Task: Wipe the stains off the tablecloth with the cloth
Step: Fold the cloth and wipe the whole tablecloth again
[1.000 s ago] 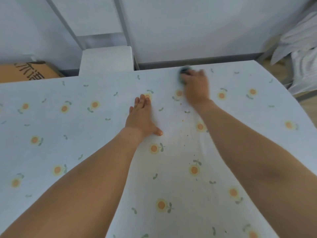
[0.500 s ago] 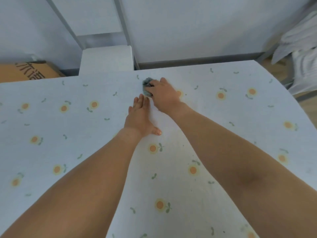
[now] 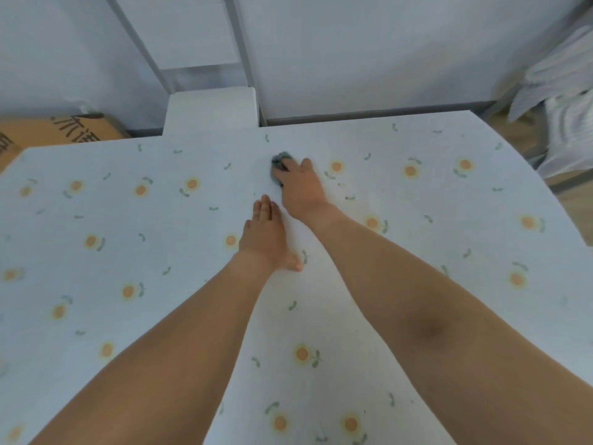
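Note:
A pale blue tablecloth printed with small orange flowers covers the table. My right hand grips a small grey-green cloth and presses it onto the tablecloth near the far edge; most of the cloth is hidden under my fingers. My left hand lies flat on the tablecloth just below and left of the right hand, fingers straight and together, thumb out to the right. A faint yellowish mark shows on the fabric right of my right wrist.
A white box-like block stands behind the table's far edge. A cardboard box sits at the back left. White folded fabric hangs at the right, past the table's curved right edge. Light grey wall panels rise behind.
My right hand with the cloth swept left along the far part of the tablecloth and now sits just above my left hand. My left hand stayed pressed in place.

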Demonstrator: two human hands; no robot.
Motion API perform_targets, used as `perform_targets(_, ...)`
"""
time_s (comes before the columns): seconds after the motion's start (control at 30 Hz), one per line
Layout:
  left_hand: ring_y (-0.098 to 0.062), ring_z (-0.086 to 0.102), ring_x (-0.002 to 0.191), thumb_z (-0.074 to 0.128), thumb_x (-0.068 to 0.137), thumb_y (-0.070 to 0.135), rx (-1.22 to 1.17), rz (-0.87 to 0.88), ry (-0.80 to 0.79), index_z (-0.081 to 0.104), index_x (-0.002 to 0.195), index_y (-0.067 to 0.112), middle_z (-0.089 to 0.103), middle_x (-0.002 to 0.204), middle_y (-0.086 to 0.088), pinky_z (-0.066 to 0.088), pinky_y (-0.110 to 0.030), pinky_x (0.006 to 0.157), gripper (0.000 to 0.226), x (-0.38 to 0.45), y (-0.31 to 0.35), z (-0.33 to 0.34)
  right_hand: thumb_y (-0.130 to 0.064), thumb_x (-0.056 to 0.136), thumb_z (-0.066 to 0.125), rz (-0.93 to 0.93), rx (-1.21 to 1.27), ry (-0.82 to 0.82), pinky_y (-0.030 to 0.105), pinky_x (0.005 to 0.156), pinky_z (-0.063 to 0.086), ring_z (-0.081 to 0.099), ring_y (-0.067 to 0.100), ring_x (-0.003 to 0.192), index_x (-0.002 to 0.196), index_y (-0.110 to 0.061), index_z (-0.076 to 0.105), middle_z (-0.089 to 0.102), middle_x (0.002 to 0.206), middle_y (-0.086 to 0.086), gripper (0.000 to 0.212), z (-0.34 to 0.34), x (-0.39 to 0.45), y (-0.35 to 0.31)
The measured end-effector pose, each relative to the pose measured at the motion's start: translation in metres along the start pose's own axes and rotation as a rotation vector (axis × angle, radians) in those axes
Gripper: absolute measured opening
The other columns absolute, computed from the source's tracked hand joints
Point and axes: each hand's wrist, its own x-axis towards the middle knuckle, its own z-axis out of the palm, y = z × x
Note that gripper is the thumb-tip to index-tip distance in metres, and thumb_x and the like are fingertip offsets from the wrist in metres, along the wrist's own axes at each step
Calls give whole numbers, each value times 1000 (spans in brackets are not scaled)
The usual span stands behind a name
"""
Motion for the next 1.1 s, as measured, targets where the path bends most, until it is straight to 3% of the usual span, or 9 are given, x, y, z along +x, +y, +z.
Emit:
perform_targets(0.1,-22,-15,152,89,57,56,-67,-12,16,-10,156,4,-18,165,-8,7,-43,125,150,-3,-9,7,-3,84,47,-219,-92,-64,35,86,40,47,32,99,130,-20,57,55,131,3,49,-3,-4,20)
perform_targets(0.23,-21,-17,152,93,53,52,-96,-24,3,-10,157,6,-19,165,-6,3,-43,125,153,1,-6,7,8,75,39,303,-30,199,33,69,33,49,35,90,107,-12,67,63,121,7,46,-24,-46,139)
perform_targets(0.4,-22,-18,151,95,51,48,-118,-42,7,-10,157,5,-20,164,-7,0,-43,124,155,2,-5,8,5,82,35,701,29,322,36,83,40,51,36,102,115,-4,61,59,122,14,43,-35,-56,151)
perform_targets(0.53,-21,-17,152,96,50,45,-143,-57,20,-8,157,5,-17,165,-7,-1,-44,124,154,1,-3,8,-6,82,41,322,17,136,34,68,39,55,37,94,116,-10,60,58,116,14,39,-4,-22,56)
perform_targets(0.7,-19,-17,152,96,50,45,-176,-64,30,-8,158,8,-16,165,-4,-3,-42,123,154,0,-5,8,-6,91,46,-233,-57,-162,29,84,33,47,29,99,130,-23,54,49,139,-6,43,-10,-33,18)
perform_targets(0.77,-20,-17,152,95,51,45,-159,-55,31,-8,157,7,-17,165,-6,-2,-43,124,153,-1,-4,10,0,86,44,-130,-76,-91,30,81,32,49,31,95,127,-21,59,53,137,-5,48,-20,-52,59)
perform_targets(0.93,-21,-18,151,95,53,45,-168,-51,22,-10,157,7,-20,164,-6,-2,-44,124,153,2,-6,8,0,88,37,658,15,245,40,84,42,48,37,101,118,-9,62,62,113,13,41,-51,-119,164)
perform_targets(1.03,-26,-16,152,91,62,44,-154,-56,56,-8,157,4,-16,165,-12,4,-45,125,142,-11,0,15,-2,89,37,732,44,236,33,79,41,51,32,98,114,-7,60,61,111,14,34,-41,-98,132)
perform_targets(1.1,-28,-14,152,87,66,49,-128,-49,62,-10,156,3,-15,165,-14,5,-45,124,140,-30,2,27,-3,87,41,567,48,157,29,75,40,51,30,98,117,-12,60,58,117,12,36,-25,-82,80)
